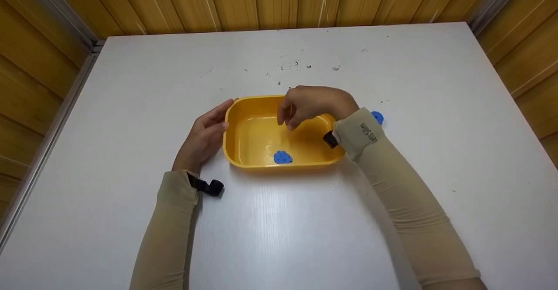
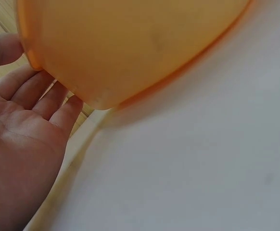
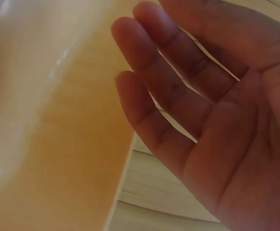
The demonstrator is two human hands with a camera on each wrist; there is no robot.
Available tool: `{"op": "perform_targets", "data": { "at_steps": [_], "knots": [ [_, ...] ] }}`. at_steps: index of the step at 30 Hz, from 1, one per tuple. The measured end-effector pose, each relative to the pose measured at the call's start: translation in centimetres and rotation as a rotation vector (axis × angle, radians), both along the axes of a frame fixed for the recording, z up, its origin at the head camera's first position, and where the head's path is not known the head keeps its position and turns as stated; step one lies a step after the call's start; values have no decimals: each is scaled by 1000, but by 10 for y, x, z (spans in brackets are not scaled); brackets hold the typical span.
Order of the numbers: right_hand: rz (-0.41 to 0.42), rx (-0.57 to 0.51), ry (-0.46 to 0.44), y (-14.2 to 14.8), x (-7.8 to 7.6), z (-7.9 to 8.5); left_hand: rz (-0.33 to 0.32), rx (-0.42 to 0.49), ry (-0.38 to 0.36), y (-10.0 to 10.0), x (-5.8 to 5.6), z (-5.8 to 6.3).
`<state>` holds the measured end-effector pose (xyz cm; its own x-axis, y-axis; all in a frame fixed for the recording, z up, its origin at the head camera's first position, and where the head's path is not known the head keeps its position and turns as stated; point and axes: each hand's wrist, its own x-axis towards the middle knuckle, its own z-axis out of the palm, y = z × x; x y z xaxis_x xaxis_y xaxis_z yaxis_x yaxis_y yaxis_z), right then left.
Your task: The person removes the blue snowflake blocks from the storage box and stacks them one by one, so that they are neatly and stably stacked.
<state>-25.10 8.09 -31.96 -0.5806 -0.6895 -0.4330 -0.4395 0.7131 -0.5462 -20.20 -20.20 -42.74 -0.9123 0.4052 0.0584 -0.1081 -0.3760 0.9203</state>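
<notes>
A yellow plastic tub (image 1: 270, 166) stands on the white table. My left hand (image 1: 205, 135) holds its left end, thumb at the rim; the left wrist view shows the fingers against the outside of the tub wall (image 2: 130, 53). Over the tub's inside hovers my right hand (image 1: 307, 104), fingers loosely bent downward. Nothing shows between those fingers in the right wrist view, where the palm (image 3: 236, 159) faces the camera. Inside the tub, by the near wall, lies a blue scalloped plastic disc (image 1: 283, 157), its lower part hidden by the rim.
A second blue disc (image 1: 377, 117) lies on the table (image 1: 436, 159) right of the tub, partly covered by the right sleeve (image 1: 392, 185). Small dark marks dot the tabletop behind the tub. Yellow wooden panels (image 1: 279, 2) border the far edge.
</notes>
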Motion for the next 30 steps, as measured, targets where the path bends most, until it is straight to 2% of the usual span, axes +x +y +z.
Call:
{"op": "perform_targets", "data": {
  "at_steps": [8, 14, 21, 26, 30],
  "knots": [
    [73, 79, -31, -20, -2, -24, -10, -10, 18, 1, 0, -1],
    [97, 110, -81, -28, -1, -34, 7, -24, 5, 3, -1, 0],
    [61, 157, -154, -35, 4, -40, 21, -23, -19, 4, 0, -1],
    [36, 189, -163, -40, 5, -40, 22, 9, -15, 4, 0, 0],
    [34, 201, -160, -42, 5, -41, 17, -5, -16, 4, 0, 1]
  ]
}}
